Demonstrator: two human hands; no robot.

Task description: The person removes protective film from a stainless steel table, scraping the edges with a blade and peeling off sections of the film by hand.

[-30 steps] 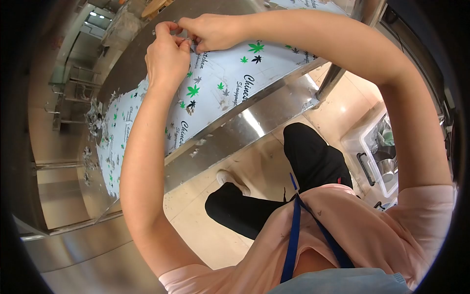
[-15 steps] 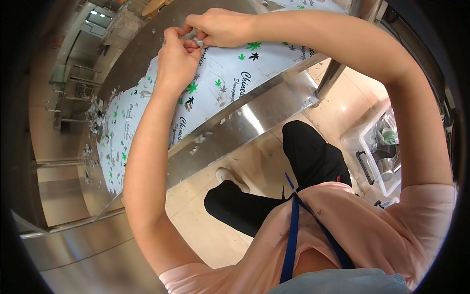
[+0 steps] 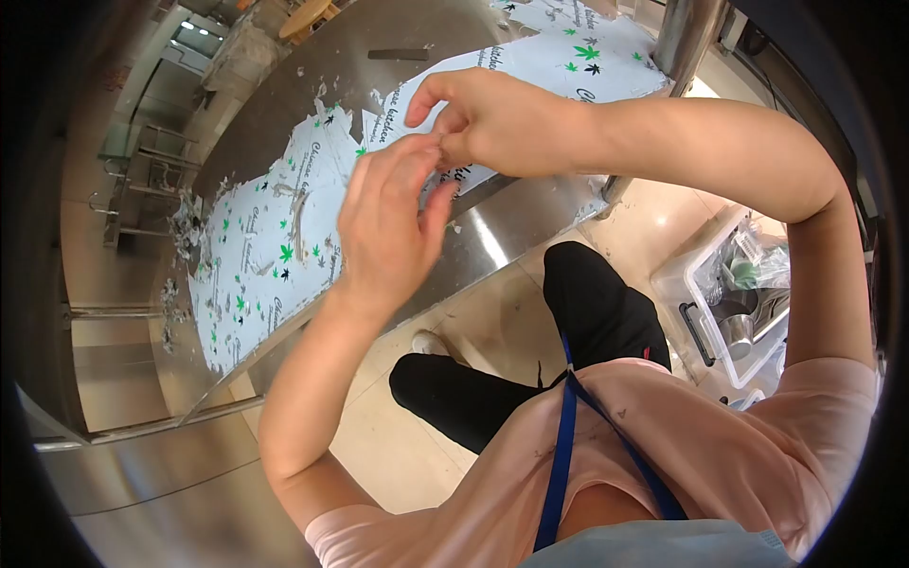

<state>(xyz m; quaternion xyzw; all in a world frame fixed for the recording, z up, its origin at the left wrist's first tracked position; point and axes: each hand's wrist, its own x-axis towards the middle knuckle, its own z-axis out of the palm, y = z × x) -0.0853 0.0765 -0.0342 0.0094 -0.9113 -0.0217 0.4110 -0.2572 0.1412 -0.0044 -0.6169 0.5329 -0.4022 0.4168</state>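
Observation:
White film with green and black leaves and lettering point(image 3: 317, 180) covers part of a metal table point(image 3: 275, 104); its far edge is ragged. My left hand point(image 3: 388, 222) is over the film's near edge, thumb spread from the fingers, and holds nothing visible. My right hand point(image 3: 497, 123) is just right of it, index finger raised, thumb and another finger pinched together at the left fingertips. Anything in that pinch is too small to make out. Grey scraps point(image 3: 187, 222) lie along the table's left side.
A dark flat strip point(image 3: 398, 54) rests on the table's far part. A metal post point(image 3: 696, 38) rises at its right corner. On the floor at right, a clear plastic bin point(image 3: 670, 284) holds a metal pot point(image 3: 737, 333) and bags. A round wooden piece point(image 3: 308, 17) shows at the top.
Both hands have come nearer my body and to the right, off the film's far edge. The left fingers have opened out from their pinch. More of the film and the dark strip now show.

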